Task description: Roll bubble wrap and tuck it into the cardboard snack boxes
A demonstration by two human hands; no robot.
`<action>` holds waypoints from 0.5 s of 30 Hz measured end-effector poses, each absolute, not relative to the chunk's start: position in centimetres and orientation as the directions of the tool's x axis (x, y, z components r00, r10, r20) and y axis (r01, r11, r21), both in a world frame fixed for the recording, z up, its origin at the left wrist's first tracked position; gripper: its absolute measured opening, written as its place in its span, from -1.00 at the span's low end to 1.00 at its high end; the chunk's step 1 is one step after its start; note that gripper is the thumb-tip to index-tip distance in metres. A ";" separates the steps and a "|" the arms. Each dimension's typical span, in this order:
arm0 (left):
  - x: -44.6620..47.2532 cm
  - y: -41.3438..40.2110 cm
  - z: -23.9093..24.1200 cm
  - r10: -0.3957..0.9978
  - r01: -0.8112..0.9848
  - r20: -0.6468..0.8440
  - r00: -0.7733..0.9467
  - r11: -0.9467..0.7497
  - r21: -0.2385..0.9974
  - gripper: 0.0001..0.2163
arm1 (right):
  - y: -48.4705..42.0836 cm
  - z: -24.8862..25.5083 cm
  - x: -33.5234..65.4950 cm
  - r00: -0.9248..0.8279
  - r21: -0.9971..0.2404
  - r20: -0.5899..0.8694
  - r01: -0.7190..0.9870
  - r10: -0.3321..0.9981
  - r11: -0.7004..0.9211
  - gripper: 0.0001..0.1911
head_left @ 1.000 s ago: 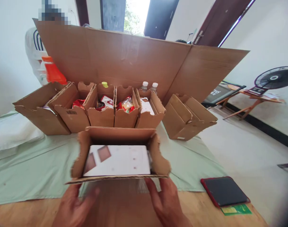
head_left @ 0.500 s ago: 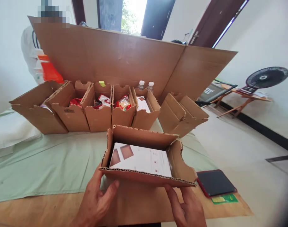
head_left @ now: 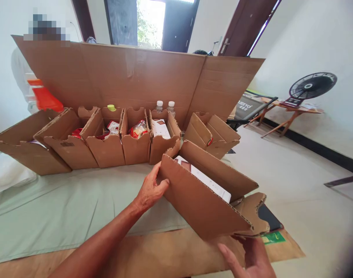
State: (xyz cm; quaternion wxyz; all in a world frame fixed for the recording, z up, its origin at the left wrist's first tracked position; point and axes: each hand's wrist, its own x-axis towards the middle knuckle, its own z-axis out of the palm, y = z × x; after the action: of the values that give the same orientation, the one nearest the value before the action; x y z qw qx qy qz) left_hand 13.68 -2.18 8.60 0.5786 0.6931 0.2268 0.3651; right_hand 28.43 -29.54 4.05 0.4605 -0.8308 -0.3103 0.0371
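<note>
An open-topped cardboard box (head_left: 205, 197) is held between my two hands, turned at an angle with its near end to the lower right. Inside it lies a white carton (head_left: 211, 181) with brown pictures on it. My left hand (head_left: 151, 189) grips the box's far left end, thumb on the side wall. Beneath the near right end is my right hand (head_left: 248, 256), its thumb apart and its other fingers partly hidden under the cardboard.
Behind stands a row of cardboard boxes (head_left: 109, 152) holding packets and cartons. Another cardboard box (head_left: 212, 133) stands at their right. A tall cardboard panel (head_left: 112, 77) rises behind, with two bottles (head_left: 171, 108) before it. A dark tablet-like thing (head_left: 270, 218) and a green card (head_left: 273, 238) lie at right.
The box has swung from lying crosswise to a slant and moved right. My left hand has moved up and right with it; my right hand has shifted right and down. The view has turned slightly.
</note>
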 end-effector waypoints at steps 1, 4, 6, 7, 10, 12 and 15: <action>14.0 -2.4 8.2 0.748 -0.100 0.240 0.618 -0.228 0.968 -0.47 | -29.5 4.0 29.4 0.799 -0.819 0.204 0.456 0.566 -0.349 -0.35; 14.4 -4.2 6.9 0.801 -0.033 0.175 0.573 -0.191 0.981 -0.46 | -28.6 3.9 31.3 0.783 -0.883 0.171 0.391 0.598 -0.259 -0.36; 14.6 -5.7 6.0 0.834 0.001 0.135 0.535 -0.160 0.987 -0.38 | -28.1 3.6 32.0 0.797 -0.887 0.176 0.383 0.577 -0.258 -0.45; 14.8 -6.3 5.7 0.846 0.012 0.122 0.520 -0.150 0.989 -0.34 | -27.9 3.4 32.3 0.805 -0.883 0.187 0.389 0.564 -0.262 -0.46; 16.1 -7.5 5.3 0.859 0.057 0.092 0.503 -0.139 0.989 -0.24 | -27.7 2.8 33.5 0.815 -0.880 0.229 0.407 0.532 -0.245 -0.42; 17.2 -7.8 5.4 0.849 0.079 0.081 0.522 -0.143 0.987 -0.20 | -27.6 2.9 34.7 0.812 -0.880 0.250 0.417 0.527 -0.226 -0.39; 19.0 -8.1 5.4 0.838 0.101 0.083 0.539 -0.162 0.982 -0.20 | -27.4 3.8 36.4 0.792 -0.864 0.257 0.445 0.554 -0.237 -0.41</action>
State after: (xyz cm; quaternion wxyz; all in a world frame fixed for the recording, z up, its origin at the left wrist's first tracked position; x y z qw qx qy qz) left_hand 19.02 -8.06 5.44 0.5490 0.6843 0.3429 0.3357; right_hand 36.39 -27.35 3.76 0.5296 -0.7846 -0.3182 0.0511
